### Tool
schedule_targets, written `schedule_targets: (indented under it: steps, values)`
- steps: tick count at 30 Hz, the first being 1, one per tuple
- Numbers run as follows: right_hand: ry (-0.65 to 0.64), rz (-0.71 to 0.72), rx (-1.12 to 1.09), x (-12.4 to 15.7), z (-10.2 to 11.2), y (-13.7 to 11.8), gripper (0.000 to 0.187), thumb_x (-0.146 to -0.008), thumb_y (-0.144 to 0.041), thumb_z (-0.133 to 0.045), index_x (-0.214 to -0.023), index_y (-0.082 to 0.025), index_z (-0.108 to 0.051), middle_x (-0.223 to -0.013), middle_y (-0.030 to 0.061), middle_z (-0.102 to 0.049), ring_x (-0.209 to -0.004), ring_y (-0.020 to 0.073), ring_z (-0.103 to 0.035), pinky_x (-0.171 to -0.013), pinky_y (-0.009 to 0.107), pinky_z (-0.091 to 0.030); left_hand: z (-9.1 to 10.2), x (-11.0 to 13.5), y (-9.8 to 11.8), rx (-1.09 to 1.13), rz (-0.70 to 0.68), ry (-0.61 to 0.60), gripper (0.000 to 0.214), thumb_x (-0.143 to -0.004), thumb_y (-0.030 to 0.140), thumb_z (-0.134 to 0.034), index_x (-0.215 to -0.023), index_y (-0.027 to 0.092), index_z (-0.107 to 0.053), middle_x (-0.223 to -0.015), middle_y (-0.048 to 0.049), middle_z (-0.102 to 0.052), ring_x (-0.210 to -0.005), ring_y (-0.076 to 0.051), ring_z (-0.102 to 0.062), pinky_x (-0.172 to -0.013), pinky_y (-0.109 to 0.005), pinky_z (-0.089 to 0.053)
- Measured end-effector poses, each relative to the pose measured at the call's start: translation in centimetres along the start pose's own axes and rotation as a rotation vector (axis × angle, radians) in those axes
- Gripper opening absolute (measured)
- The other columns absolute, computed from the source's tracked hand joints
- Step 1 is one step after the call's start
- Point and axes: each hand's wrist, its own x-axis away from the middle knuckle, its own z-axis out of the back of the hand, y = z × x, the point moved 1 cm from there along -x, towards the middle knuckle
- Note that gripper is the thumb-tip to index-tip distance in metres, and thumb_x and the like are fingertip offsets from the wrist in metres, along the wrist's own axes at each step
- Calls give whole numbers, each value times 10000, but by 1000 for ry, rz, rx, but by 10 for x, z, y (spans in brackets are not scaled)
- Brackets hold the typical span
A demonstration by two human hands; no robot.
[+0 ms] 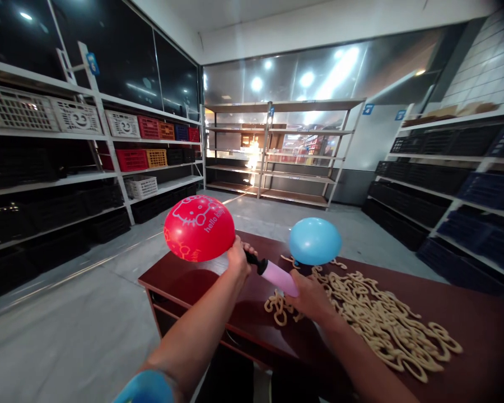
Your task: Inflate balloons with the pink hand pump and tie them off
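Balloon point(199, 228), red and printed with a white cartoon cat and lettering, is hanging inflated at centre left of the frame, in the air above the near left corner of the table point(185, 280). Its neck is meeting the black nozzle of a pink hand pump point(277, 276), and the left hand point(238, 258) is closing tight around that joint, fingers clenched on neck and nozzle together. The right hand point(311, 299) is gripping the lower end of the pump's pink barrel, just below the middle of the frame; the barrel's end is hiding in the palm.

The balloon is looking very light, thin-skinned and springy, so it would probably bob with any small move and burst against a nail or a sharp edge. The stretched skin is looking slick; the neck, where the rubber is thick and gathered, is seeming the surest place to pinch it, rather than the round body.

A second balloon point(315, 240), light blue and plain, is resting on the tabletop right of centre, apart from both hands. Around it a heap of beige curly pieces point(382, 322) is spreading toward the lower right, its near edge lying just beside the right hand. Metal shelves point(151, 109) carrying plastic crates point(130, 159) are lining the left of the frame, darker crates the right
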Motion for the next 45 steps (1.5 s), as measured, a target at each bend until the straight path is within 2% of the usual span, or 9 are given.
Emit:
schedule_targets:
  steps: [8,10,13,16,18,26,36,41,45]
  values:
    - [-8,-57,4,18,2,47,230,-666,-294,-560,-882,-219,-542,-785,30,-628,-722,205,-560,-657,298,-349,-6,-29,64,12,-107,-6,322,-810,302,-481,-577,194,-285,-440,67,-297,-346,-73,-355,-403,-214,-351]
    - [-11,-71,18,14,-1,45,253,-656,-305,-571,-890,-213,-542,-775,34,-627,-724,209,-562,-652,296,-352,-10,-28,62,18,-112,-6,317,-814,298,-463,-573,194,-286,-441,65,-295,-345,-73,-352,-396,-211,-343]
    - [12,-60,6,3,-4,26,331,-650,-314,-574,-960,-211,-527,-799,35,-633,-719,202,-568,-640,285,-356,-15,-15,36,-13,-90,-36,309,-811,292,-463,-573,194,-291,-441,65,-297,-344,-73,-349,-390,-213,-339]
    - [51,-39,6,-5,-6,6,280,-682,-313,-545,-939,-202,-528,-780,37,-632,-693,194,-570,-648,289,-356,-17,-3,8,-32,-56,-46,313,-801,309,-488,-583,194,-296,-444,68,-304,-347,-73,-352,-393,-217,-349]
    - [58,-34,8,-5,-5,3,241,-696,-313,-534,-907,-196,-532,-752,38,-627,-683,194,-569,-653,293,-356,-17,-2,3,-42,-40,-49,318,-796,325,-497,-584,195,-298,-444,68,-311,-350,-77,-361,-396,-224,-360]
    - [4,-92,13,8,1,47,269,-677,-292,-569,-935,-218,-553,-798,43,-637,-695,215,-560,-645,317,-351,-20,-30,59,17,-116,-11,293,-789,279,-497,-585,194,-304,-435,68,-317,-341,-75,-373,-406,-216,-366]
    - [-27,-66,-80,-8,-4,8,448,-699,-318,-593,-1108,-164,-497,-945,85,-615,-841,221,-549,-719,312,-352,-17,-1,-6,-13,-67,-36,324,-818,314,-475,-578,198,-290,-436,64,-302,-354,-77,-358,-401,-221,-348]
    - [135,-86,2,-19,4,-7,842,-668,-551,-624,-1340,-171,-287,-1256,144,-465,-1078,290,-439,-900,408,-282,-14,-12,-10,35,-86,3,312,-823,315,-478,-594,197,-304,-451,62,-328,-368,-76,-376,-437,-225,-380]
    - [93,7,58,-38,7,-18,673,-791,-528,-504,-1361,-251,-277,-1211,89,-500,-1003,244,-463,-872,369,-291,-14,-17,-23,37,-20,-22,312,-845,336,-424,-591,194,-313,-451,51,-356,-380,-83,-405,-481,-250,-424]
